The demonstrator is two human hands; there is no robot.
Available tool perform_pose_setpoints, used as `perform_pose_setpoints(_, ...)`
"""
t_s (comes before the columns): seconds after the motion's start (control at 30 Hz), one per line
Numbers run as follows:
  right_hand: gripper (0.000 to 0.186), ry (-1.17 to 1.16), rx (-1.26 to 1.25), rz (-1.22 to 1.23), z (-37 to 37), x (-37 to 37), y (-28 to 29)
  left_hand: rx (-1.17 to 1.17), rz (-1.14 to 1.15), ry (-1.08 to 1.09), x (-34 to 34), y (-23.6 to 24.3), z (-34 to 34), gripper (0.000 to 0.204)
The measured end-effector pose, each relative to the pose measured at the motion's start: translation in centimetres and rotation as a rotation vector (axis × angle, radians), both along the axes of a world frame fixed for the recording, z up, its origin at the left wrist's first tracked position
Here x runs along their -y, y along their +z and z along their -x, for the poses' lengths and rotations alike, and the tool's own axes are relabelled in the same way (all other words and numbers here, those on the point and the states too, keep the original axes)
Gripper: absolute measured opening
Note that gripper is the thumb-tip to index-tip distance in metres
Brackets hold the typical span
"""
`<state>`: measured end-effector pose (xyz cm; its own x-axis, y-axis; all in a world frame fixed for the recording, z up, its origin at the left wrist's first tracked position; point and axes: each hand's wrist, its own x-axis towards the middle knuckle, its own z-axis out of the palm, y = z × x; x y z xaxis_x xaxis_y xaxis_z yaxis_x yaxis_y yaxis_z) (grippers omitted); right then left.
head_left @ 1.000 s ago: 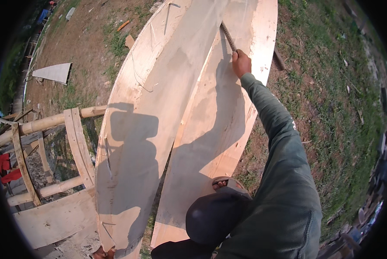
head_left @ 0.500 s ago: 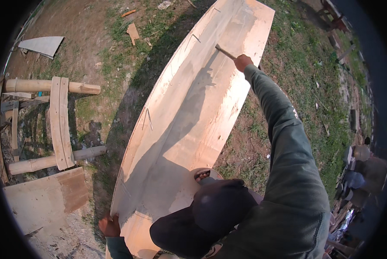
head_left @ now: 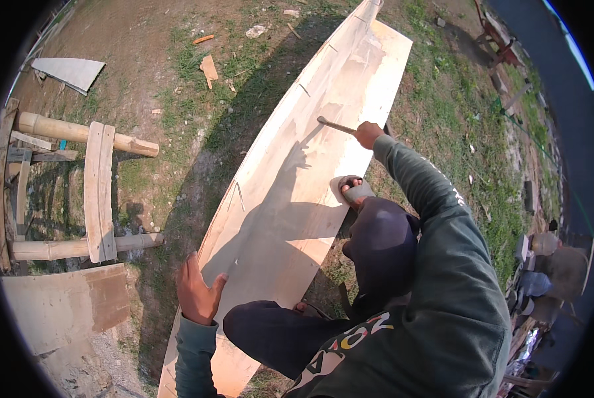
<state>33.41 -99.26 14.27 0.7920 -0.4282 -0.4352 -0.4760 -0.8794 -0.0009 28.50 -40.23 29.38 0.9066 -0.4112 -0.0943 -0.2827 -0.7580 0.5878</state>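
A long, narrow boat-shaped plywood shell (head_left: pixel 264 219) stretches away from me. Grey-brown patches and my shadow darken its inner face. My right hand (head_left: pixel 368 134) grips a slim stick-shaped tool (head_left: pixel 337 125). Its darker tip is over the middle of the panel; I cannot tell whether it touches. Beside the shell's left edge, nearer to me, my left hand (head_left: pixel 199 290) has its fingers stretched and thumb apart, with nothing in it. Several nails or wire pieces (head_left: pixel 241 198) stick out along the left side.
My sandalled foot (head_left: pixel 353 188) rests on the shell's right edge. A bamboo-and-plank frame (head_left: pixel 98 192) and a plywood sheet (head_left: pixel 48 308) lie at left. Farther off are a pale panel (head_left: pixel 71 71) and wood scraps (head_left: pixel 209 68). Clutter (head_left: pixel 542 278) lines the right side.
My left hand has let go of the near left edge and moved forward, opening. The tool has come nearer to me. My foot has moved forward and right along the shell.
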Motion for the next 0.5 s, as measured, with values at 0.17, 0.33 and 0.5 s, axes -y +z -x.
perform_pose_setpoints(0.17, 0.035, -0.141, 0.201, -0.068, 0.6, 3.3, 3.0, 0.009, -0.241, 0.273, 2.3, -2.6, 0.2, 0.031)
perform_pose_setpoints(0.33, 0.036, -0.382, 0.352, -0.186, -6.4, 13.1, 0.1, 0.182, -0.388, 0.390, 5.0, -1.8, 1.7, 0.026)
perform_pose_setpoints(0.5, 0.036, -0.323, 0.346, -0.163, -11.5, 14.8, -2.8, 0.240, -0.334, 0.453, 5.9, 0.2, 0.4, 0.030)
